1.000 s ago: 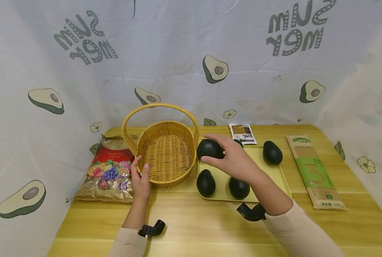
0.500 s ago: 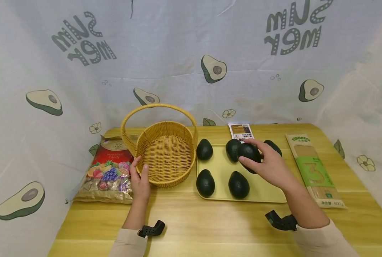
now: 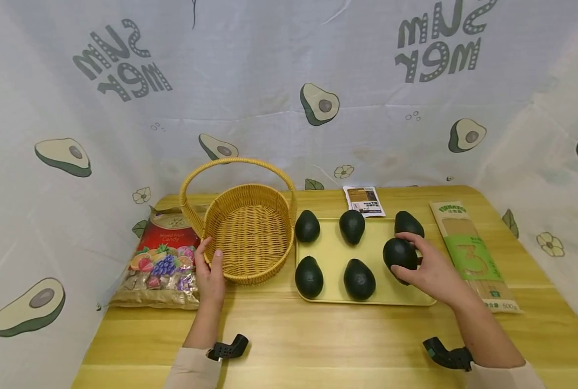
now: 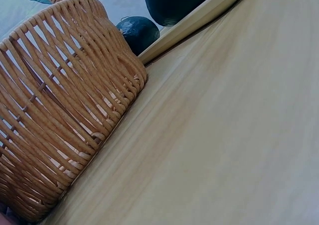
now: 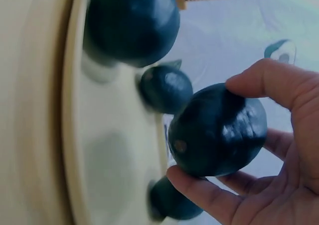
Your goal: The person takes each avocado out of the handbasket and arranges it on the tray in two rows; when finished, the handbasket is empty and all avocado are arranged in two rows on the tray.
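My right hand (image 3: 437, 274) grips a dark green avocado (image 3: 400, 258) over the right part of the pale yellow tray (image 3: 333, 249). In the right wrist view, thumb and fingers curve round this avocado (image 5: 214, 130), and its small stem scar faces out. Several other avocados stand apart on the tray, among them one at the front middle (image 3: 359, 279) and one at the back right (image 3: 408, 223), just behind the held one. My left hand (image 3: 212, 278) holds the left side of the yellow wicker basket (image 3: 250, 237); its fingers are partly hidden. The basket's woven wall (image 4: 65, 95) fills the left wrist view.
A red and gold bag of fruit candy (image 3: 165, 259) lies left of the basket. Behind the tray is a small white packet (image 3: 364, 201). A long noodle pack (image 3: 478, 259) lies right of the tray. A printed curtain (image 3: 250, 81) hangs behind the wooden table (image 3: 279, 340).
My right hand has carried the avocado rightward across the tray, from above the back left to the right part, now lower and nearer. The left hand stays at the basket.
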### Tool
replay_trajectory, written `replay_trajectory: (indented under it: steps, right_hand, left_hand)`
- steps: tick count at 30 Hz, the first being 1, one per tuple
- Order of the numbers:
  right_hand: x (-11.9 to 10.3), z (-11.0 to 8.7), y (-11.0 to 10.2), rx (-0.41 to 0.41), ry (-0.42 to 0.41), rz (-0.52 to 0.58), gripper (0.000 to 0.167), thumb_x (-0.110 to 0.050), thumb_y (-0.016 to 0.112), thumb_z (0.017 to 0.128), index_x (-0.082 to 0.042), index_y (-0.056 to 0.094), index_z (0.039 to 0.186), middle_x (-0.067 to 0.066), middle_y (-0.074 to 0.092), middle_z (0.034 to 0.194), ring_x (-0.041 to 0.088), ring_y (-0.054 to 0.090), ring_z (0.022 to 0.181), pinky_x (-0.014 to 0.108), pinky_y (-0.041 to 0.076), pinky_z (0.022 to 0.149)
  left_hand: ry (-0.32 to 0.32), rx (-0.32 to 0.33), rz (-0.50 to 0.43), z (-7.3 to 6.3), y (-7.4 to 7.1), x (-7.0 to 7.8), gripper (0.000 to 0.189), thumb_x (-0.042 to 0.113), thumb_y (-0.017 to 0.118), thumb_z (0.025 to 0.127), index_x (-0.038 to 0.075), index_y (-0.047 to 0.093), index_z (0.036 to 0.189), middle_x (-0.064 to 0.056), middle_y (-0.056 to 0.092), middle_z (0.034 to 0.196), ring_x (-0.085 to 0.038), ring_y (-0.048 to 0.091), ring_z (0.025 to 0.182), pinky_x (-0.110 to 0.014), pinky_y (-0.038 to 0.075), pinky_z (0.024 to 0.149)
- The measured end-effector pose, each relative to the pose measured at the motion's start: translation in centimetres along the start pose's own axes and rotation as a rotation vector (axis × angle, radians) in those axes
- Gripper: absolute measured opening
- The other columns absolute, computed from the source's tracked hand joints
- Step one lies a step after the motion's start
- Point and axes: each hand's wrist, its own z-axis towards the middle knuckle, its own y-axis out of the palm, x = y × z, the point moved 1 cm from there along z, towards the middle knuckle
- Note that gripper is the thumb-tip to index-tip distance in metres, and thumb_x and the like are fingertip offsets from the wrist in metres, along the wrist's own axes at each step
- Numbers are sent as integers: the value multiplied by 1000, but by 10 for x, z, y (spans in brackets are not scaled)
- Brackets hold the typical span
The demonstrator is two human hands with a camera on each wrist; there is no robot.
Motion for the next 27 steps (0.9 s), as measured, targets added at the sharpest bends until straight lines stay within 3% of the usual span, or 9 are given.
replay_trajectory:
  steps: [8, 16, 27]
  right_hand:
    - [21, -10, -4, -2, 116, -108, 85, -46, 75, 91, 1, 38, 151, 38, 45, 144, 57, 48, 122, 61, 51, 85]
    - [39, -18, -4, 6, 197, -193, 87, -53, 74, 89, 0, 39, 149, 44, 45, 139, 61, 46, 123, 68, 46, 89]
    - [44, -21, -5, -1, 204, -224, 88, -53, 73, 89, 0, 38, 149, 46, 45, 136, 61, 45, 121, 69, 45, 88]
  left_hand:
    - [18, 1, -5, 0, 0, 0, 45, 20, 50, 106, 11, 43, 149, -13, 34, 164, -35, 25, 152, -60, 18, 122]
    - [23, 2, -6, 1, 0, -2, 44, 20, 50, 106, 11, 43, 149, -12, 35, 163, -34, 27, 152, -58, 19, 121]
    - [25, 5, -6, 1, 0, -1, 43, 19, 51, 106, 12, 45, 148, -11, 35, 163, -32, 26, 152, -57, 18, 123]
